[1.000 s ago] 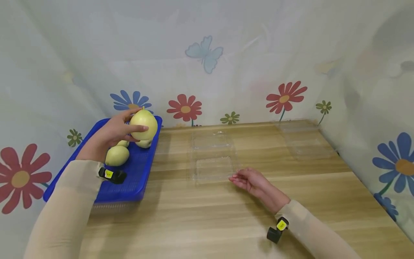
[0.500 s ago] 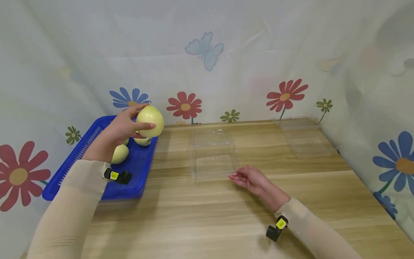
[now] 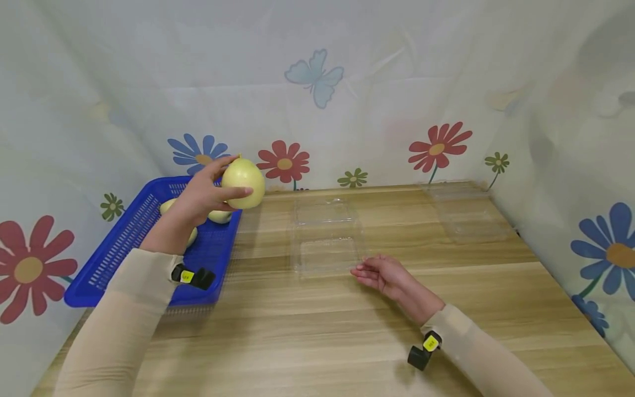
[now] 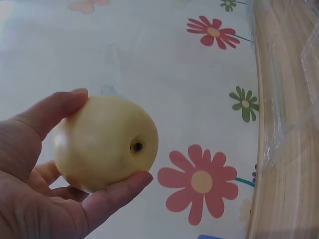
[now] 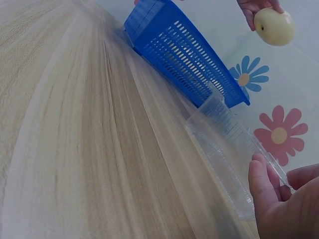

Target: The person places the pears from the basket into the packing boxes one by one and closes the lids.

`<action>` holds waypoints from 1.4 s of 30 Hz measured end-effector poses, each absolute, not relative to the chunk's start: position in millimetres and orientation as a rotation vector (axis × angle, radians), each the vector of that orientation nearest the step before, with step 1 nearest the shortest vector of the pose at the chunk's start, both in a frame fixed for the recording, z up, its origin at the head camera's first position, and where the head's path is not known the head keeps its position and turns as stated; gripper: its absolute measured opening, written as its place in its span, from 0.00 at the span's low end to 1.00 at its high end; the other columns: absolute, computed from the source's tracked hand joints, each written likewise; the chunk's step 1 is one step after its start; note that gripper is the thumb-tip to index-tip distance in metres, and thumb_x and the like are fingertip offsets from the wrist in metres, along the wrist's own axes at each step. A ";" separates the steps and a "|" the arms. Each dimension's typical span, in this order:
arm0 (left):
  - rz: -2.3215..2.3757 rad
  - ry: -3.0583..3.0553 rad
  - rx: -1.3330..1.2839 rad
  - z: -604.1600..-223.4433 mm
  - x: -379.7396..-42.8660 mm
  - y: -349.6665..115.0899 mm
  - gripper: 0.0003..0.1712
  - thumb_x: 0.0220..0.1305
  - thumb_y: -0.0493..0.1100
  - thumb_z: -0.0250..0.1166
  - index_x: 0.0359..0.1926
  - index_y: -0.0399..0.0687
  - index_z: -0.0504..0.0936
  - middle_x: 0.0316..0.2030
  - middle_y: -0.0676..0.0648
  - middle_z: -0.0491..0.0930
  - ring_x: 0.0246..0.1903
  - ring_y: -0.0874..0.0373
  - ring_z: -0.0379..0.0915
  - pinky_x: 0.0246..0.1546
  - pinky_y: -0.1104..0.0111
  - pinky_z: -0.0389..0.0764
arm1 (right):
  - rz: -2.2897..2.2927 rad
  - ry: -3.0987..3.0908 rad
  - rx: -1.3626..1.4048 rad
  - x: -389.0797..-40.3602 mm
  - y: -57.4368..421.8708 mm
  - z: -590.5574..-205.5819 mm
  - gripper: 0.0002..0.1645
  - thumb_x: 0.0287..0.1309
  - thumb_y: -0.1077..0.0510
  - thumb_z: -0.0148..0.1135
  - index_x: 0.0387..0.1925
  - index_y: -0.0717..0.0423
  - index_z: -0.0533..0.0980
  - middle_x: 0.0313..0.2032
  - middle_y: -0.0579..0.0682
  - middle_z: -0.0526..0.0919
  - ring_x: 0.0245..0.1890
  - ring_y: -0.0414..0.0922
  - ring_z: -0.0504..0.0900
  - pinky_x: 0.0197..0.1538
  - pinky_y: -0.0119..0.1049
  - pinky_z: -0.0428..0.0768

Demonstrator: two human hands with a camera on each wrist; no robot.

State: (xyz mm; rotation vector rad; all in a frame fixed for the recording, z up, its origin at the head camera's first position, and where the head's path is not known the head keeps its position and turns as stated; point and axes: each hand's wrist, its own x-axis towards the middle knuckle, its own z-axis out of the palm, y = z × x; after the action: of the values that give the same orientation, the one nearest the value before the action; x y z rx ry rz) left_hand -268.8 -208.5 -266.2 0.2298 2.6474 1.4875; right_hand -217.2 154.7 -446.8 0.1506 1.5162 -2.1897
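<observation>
My left hand (image 3: 203, 190) grips a pale yellow pear (image 3: 244, 183) above the far right rim of the blue basket (image 3: 210, 289). In the left wrist view the dark blossom end of the pear (image 4: 104, 144) points toward the right. At the middle of the table stands a clear plastic clamshell box (image 3: 327, 256), its lid folded back. My right hand (image 3: 387, 277) pinches the near right corner of this box between thumb and fingers, as the right wrist view also shows. More pears (image 3: 219, 216) lie in the basket, partly hidden by my left arm.
Another clear plastic box (image 3: 471, 215) lies at the far right of the wooden table (image 3: 307, 336). A flowered curtain (image 3: 377, 110) closes in the table at the back and both sides. The transparent walls of the boxes are hard to make out.
My left hand has carried the pear up and to the right, from over the basket to beyond its right rim. The right hand stays at the box corner.
</observation>
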 end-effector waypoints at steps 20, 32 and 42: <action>1.547 2.627 0.294 -264.9 -257.5 -175.8 0.51 0.67 0.44 0.69 0.82 0.57 0.50 0.80 0.41 0.54 0.67 0.36 0.66 0.36 0.72 0.86 | -2.225 1.482 0.151 -216.7 154.1 -446.0 0.12 0.78 0.67 0.40 0.43 0.67 0.71 0.27 0.47 0.87 0.32 0.37 0.90 0.42 0.26 0.88; 1.662 2.506 0.309 -282.4 -251.4 -153.7 0.50 0.66 0.40 0.69 0.82 0.56 0.51 0.80 0.42 0.54 0.72 0.36 0.64 0.39 0.70 0.86 | -2.227 1.483 0.156 -216.8 153.1 -448.3 0.09 0.78 0.67 0.38 0.46 0.68 0.66 0.26 0.47 0.86 0.32 0.37 0.90 0.41 0.24 0.87; 1.717 2.425 0.323 -301.2 -253.5 -142.6 0.49 0.67 0.39 0.68 0.82 0.56 0.52 0.79 0.41 0.55 0.70 0.36 0.66 0.42 0.66 0.88 | -2.232 1.473 0.168 -217.2 153.4 -448.4 0.10 0.78 0.67 0.38 0.47 0.69 0.67 0.26 0.47 0.87 0.32 0.37 0.90 0.41 0.24 0.87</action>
State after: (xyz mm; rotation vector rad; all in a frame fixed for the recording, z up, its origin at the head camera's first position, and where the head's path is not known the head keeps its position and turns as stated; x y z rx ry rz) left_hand -253.5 -142.6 -301.2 0.3235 2.4247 1.7165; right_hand -217.2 153.4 -448.4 0.1678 1.4734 -2.2318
